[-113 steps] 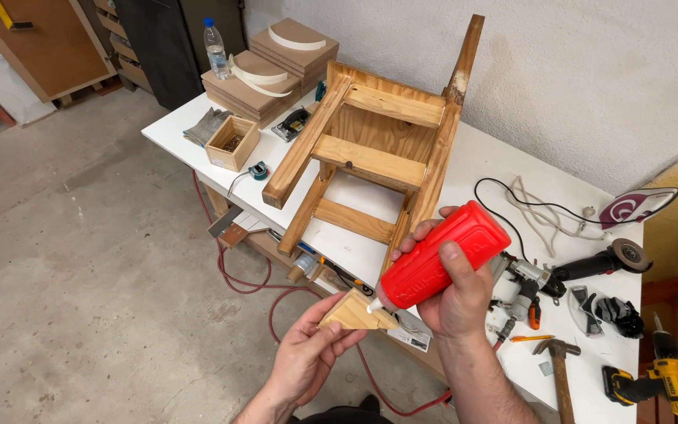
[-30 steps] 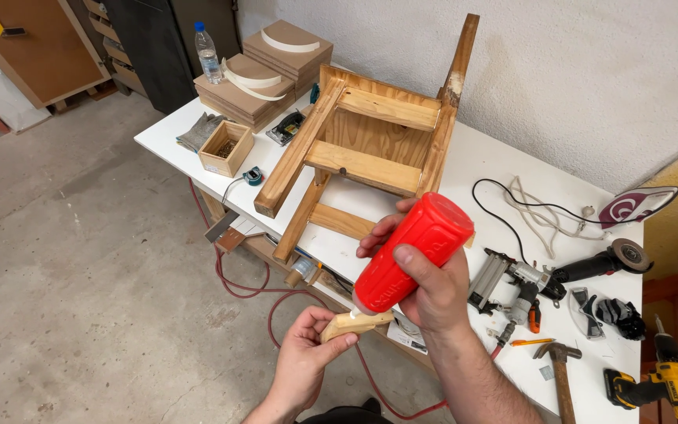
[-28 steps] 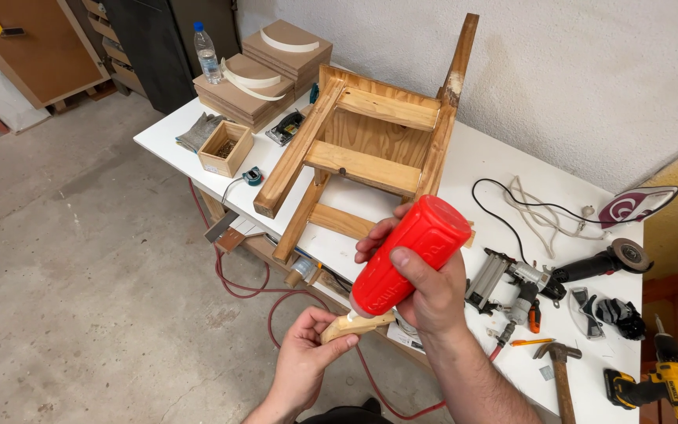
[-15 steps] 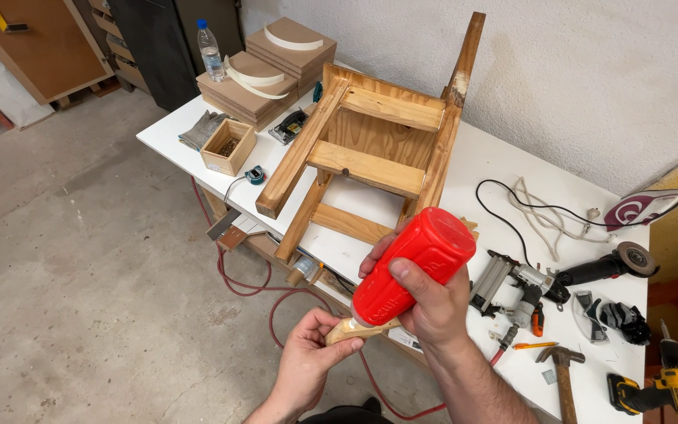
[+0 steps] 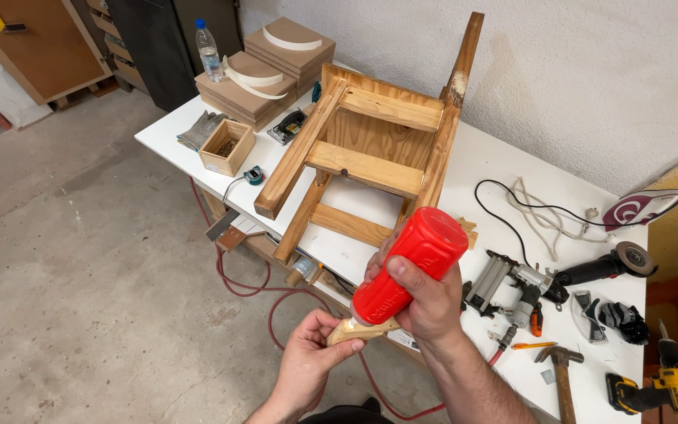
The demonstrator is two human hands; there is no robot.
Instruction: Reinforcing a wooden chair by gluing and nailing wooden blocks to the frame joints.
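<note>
Squeezing a red bottle [image 5: 410, 267], the right hand [image 5: 429, 306] tips its nose down onto a small wood piece [image 5: 359, 330]. The left hand [image 5: 311, 357] pinches that piece at 6 o'clock, off the white desk [image 5: 496, 165]. A wooden chair [image 5: 366, 149] lies at 12 o'clock.

White worktable [image 5: 512, 169] against a rough white wall, bearing:
- 1 upturned wooden chair frame [image 5: 370, 149]
- 1 small open wooden box [image 5: 227, 147], grey gloves [image 5: 200, 129] beside it
- 2 stacks of brown boards [image 5: 264, 67]
- 1 clear plastic bottle [image 5: 208, 51]
- 1 nail gun [image 5: 512, 284]
- 1 angle grinder [image 5: 606, 267]
- 1 hammer [image 5: 562, 375]
- 1 yellow drill [image 5: 665, 386]
- coiled cord [image 5: 539, 212]

Red hose [image 5: 260, 286] on the concrete floor below.
</note>
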